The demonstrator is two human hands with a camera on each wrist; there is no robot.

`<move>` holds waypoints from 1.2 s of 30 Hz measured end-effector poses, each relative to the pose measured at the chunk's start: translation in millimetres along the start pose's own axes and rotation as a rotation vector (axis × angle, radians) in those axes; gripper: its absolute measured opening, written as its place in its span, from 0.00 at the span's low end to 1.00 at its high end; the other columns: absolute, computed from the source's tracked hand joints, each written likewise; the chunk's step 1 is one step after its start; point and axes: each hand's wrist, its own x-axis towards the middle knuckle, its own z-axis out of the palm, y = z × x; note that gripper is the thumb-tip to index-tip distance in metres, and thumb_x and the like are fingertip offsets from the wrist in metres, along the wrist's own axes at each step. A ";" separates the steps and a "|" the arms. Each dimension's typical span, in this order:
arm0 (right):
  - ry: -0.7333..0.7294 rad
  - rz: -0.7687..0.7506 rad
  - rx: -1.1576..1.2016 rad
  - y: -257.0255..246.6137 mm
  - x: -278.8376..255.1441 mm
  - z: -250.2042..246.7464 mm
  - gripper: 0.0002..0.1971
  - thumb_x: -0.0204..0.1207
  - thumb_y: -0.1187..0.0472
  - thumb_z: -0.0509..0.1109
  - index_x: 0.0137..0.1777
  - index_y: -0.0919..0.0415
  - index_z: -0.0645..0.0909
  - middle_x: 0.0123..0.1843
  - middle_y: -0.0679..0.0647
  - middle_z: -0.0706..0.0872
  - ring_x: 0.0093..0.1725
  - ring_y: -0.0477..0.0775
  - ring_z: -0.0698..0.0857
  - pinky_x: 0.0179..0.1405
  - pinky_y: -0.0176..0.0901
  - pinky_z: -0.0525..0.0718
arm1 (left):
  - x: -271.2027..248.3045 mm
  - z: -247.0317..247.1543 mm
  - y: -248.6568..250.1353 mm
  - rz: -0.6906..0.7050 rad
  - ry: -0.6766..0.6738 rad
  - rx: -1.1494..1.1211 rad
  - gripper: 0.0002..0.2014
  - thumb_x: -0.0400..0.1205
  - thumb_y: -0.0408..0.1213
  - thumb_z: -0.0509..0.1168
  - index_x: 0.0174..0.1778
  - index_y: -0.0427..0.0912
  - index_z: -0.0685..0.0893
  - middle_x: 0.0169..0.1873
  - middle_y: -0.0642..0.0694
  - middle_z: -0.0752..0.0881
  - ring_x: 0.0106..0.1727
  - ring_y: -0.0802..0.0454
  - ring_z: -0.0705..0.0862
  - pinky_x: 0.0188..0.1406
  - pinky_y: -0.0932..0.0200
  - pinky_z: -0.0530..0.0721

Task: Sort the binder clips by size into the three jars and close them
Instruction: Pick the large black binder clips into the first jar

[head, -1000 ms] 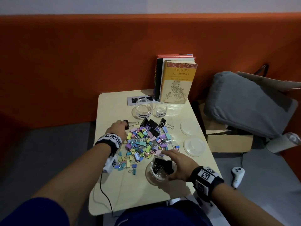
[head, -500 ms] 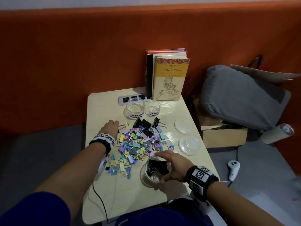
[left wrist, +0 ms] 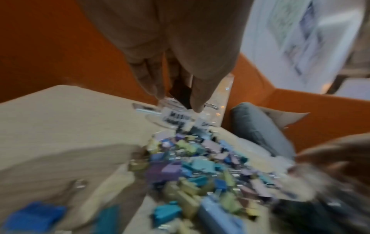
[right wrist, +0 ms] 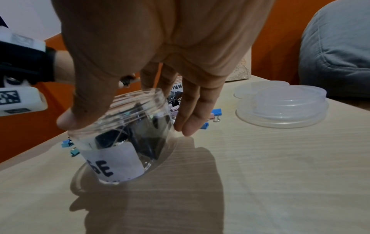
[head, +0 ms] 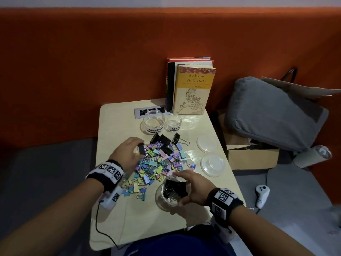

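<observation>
I am sitting in what looks like a casual lounge or study corner, not a workshop. An orange padded wall (head: 92, 61) is running behind a small pale wooden table (head: 118, 122), and it is turning a corner in the left wrist view. Books (head: 191, 89) are standing upright at the table's far edge, one titled "A History of the Philippines". Just off the table's right edge, a grey cushion (head: 273, 111) is lying on an open cardboard box (head: 252, 157). A white handheld controller (head: 261, 195) is lying on the grey carpeted floor (head: 46, 163).
</observation>
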 end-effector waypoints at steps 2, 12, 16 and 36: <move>0.004 0.002 0.003 0.3 0.7 1.1 0.53 0.56 0.45 0.87 0.82 0.42 0.64 0.77 0.46 0.72 0.73 0.52 0.75 0.73 0.49 0.74 | -17.4 -1.6 26.0 0.117 -0.080 -0.034 0.27 0.79 0.40 0.74 0.74 0.55 0.76 0.72 0.55 0.77 0.69 0.55 0.77 0.76 0.51 0.74; 0.018 -0.014 -0.015 -0.3 1.6 4.6 0.54 0.57 0.51 0.88 0.83 0.45 0.63 0.78 0.50 0.73 0.74 0.53 0.75 0.74 0.49 0.73 | -47.8 31.3 76.7 0.609 -0.468 0.193 0.24 0.78 0.29 0.71 0.71 0.44 0.81 0.70 0.45 0.80 0.69 0.43 0.79 0.70 0.46 0.78; 0.020 -0.025 0.008 0.2 1.9 4.2 0.53 0.57 0.51 0.88 0.82 0.43 0.64 0.77 0.49 0.75 0.73 0.53 0.75 0.73 0.51 0.74 | -41.2 32.8 83.8 0.625 -0.472 0.247 0.23 0.80 0.27 0.68 0.72 0.45 0.80 0.71 0.45 0.79 0.67 0.41 0.81 0.66 0.44 0.81; 0.004 0.000 0.007 0.0 1.0 3.7 0.56 0.57 0.49 0.88 0.84 0.43 0.61 0.79 0.50 0.72 0.76 0.54 0.72 0.75 0.49 0.71 | -36.2 50.2 104.1 0.558 -0.632 0.300 0.19 0.80 0.28 0.66 0.67 0.45 0.85 0.60 0.42 0.87 0.61 0.40 0.83 0.58 0.45 0.82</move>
